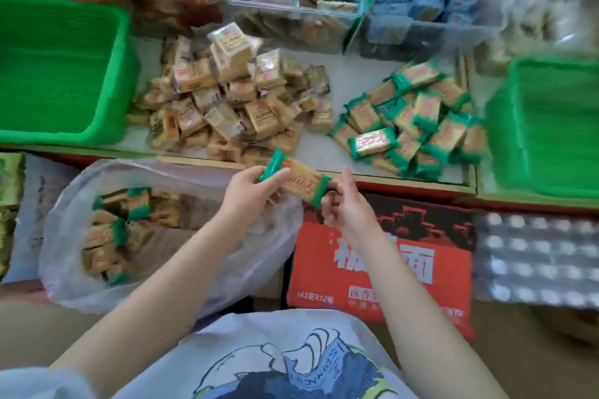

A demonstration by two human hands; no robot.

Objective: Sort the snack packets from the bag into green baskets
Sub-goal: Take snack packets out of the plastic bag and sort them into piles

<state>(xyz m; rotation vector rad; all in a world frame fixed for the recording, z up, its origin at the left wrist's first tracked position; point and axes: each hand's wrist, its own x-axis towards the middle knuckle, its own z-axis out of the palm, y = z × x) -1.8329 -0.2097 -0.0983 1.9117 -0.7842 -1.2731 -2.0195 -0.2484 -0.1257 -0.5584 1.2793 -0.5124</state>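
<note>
Our left hand (249, 193) and right hand (343, 204) pinch opposite ends of one green-ended, tan plastic snack packet (296, 179) above the clear plastic bag (207, 178).

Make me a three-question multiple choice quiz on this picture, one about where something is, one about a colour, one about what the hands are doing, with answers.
1. Where does the pile of green-ended snack packets lie?
A. inside the left basket
B. on the white tabletop, near the right green plastic basket
C. on the red carton

2. What colour are the ends of the snack packet being held?
A. green
B. blue
C. black

3. What are the two hands doing?
A. both rest flat on the table
B. both reach inside the bag
C. the left hand and right hand each hold an end of one packet

Answers: B, the pile sits on the tabletop beside that basket. A, both ends are green. C, fingers grip each end above the clear plastic bag.
</note>
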